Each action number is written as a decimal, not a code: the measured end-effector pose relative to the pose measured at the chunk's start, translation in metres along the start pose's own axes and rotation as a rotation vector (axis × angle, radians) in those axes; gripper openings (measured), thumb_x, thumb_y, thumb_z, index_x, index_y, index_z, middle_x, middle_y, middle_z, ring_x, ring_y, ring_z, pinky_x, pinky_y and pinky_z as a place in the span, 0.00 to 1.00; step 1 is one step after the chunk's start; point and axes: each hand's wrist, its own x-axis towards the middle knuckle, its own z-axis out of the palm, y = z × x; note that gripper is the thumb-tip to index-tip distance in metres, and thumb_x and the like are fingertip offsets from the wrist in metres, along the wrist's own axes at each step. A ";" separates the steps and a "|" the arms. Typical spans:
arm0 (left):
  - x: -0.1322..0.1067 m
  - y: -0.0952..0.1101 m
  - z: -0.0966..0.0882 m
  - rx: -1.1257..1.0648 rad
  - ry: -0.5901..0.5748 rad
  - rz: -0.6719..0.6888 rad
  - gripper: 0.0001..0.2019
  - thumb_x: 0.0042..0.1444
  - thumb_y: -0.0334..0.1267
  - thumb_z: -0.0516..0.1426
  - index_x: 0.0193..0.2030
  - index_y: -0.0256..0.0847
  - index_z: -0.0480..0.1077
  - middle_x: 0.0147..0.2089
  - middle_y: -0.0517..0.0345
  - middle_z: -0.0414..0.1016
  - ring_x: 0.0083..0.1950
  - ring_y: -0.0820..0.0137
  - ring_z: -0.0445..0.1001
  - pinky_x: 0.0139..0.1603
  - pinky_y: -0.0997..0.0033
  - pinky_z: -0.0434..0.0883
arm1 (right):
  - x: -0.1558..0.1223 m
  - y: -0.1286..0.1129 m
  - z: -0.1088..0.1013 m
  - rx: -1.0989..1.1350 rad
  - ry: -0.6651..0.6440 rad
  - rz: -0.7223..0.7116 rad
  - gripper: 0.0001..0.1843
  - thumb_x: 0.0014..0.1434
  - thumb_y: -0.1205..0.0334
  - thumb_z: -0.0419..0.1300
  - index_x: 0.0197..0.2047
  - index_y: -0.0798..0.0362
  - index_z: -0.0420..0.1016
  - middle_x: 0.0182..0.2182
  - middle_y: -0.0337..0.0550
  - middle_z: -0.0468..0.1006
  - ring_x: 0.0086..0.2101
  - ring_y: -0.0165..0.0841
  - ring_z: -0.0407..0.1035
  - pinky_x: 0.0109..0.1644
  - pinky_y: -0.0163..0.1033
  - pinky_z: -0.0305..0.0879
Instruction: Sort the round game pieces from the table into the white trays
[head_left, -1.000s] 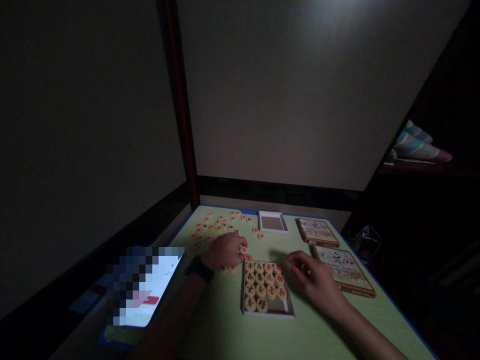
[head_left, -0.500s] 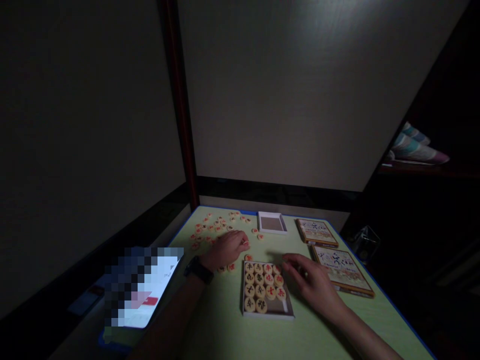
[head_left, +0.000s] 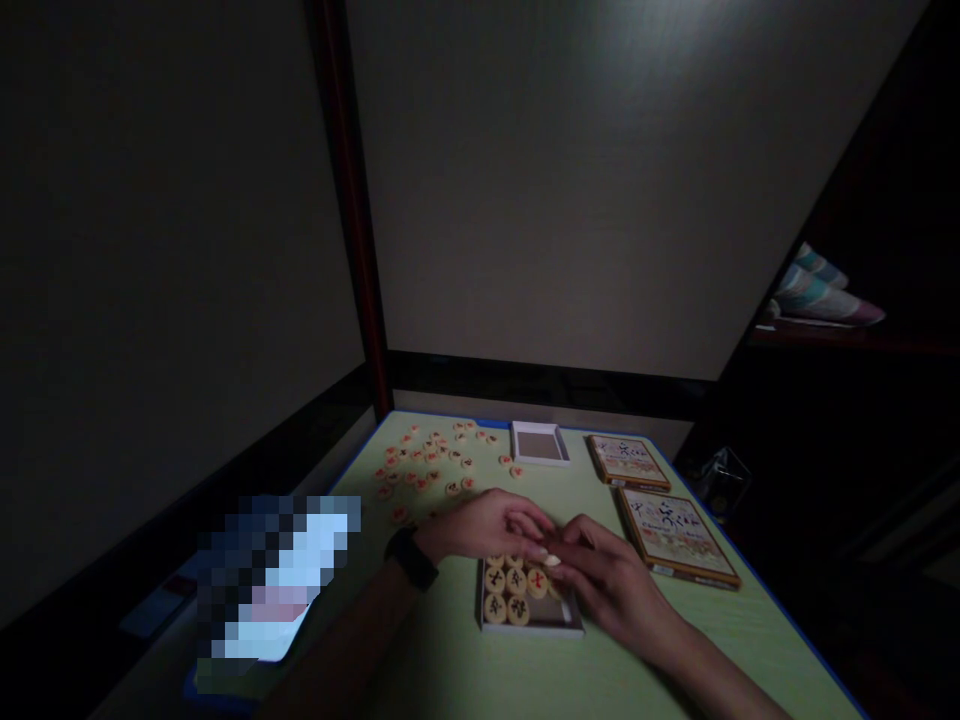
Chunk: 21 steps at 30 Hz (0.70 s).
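Note:
Over the shallow box (head_left: 544,630), my left hand (head_left: 495,525) and my right hand (head_left: 615,575) meet. A xiangqi piece (head_left: 553,561) sits edge-on between the left thumb and the right fingertips, and both hands are closed on it. The box holds round wooden xiangqi pieces (head_left: 517,608) marked in black and red. Its far rows are hidden under my hands, and bare cardboard shows in its near right corner. A dark watch (head_left: 412,560) is on my left wrist.
Many loose xiangqi pieces (head_left: 431,457) lie scattered at the back left of the green table (head_left: 637,665). A second shallow box (head_left: 540,445) stands at the back. Two printed box lids (head_left: 679,535) lie on the right. A lit screen (head_left: 289,600), partly pixelated, is at the left edge.
My left hand has come right and nearer from the loose pieces to the box, bringing a piece. My right hand now meets it, its fingers closed at that piece.

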 end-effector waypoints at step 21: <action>0.000 -0.006 -0.042 0.157 0.542 0.128 0.14 0.52 0.46 0.63 0.37 0.35 0.75 0.39 0.50 0.80 0.41 0.66 0.77 0.43 0.68 0.72 | 0.000 -0.007 0.000 -0.035 -0.137 0.281 0.09 0.47 0.72 0.58 0.32 0.50 0.70 0.29 0.36 0.77 0.30 0.31 0.70 0.32 0.33 0.58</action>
